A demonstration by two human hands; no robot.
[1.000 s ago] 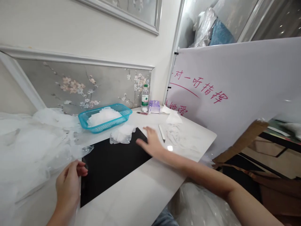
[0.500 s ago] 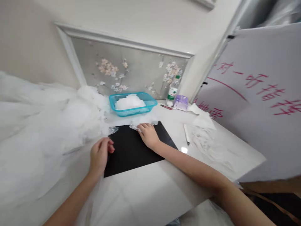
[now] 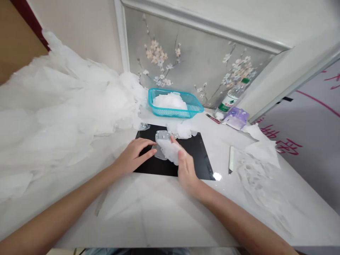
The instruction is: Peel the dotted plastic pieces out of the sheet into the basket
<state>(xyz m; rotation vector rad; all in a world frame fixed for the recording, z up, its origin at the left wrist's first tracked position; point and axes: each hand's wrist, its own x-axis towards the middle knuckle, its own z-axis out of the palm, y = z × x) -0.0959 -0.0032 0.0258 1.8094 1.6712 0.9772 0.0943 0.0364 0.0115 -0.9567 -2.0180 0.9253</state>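
My right hand (image 3: 188, 169) grips a small stack of thin, translucent white plastic sheets (image 3: 168, 150) between thumb and fingers, tilted above a black mat (image 3: 199, 159). A clear shaped plastic piece (image 3: 162, 135) with small holes shows at the stack's far left side. Thumb and fingers of my left hand (image 3: 138, 154) are apart, with the tips at the left edge of the pieces; whether they touch is hard to tell. More translucent pieces (image 3: 183, 129) lie at the mat's back edge, and another clear piece (image 3: 143, 126) sits at its back left corner.
A large heap of white translucent sheets (image 3: 66, 95) fills the left. Behind the mat stand a blue basket (image 3: 172, 112) of white pieces, a bottle (image 3: 230, 101) and a purple packet (image 3: 237, 118). A white pen-like cutter (image 3: 231, 159) and crumpled film (image 3: 257, 173) lie at right.
My right hand has come back from the mat's far edge with a stack of plastic sheets in it. My left hand has moved in over the mat and opened. The view has turned right.
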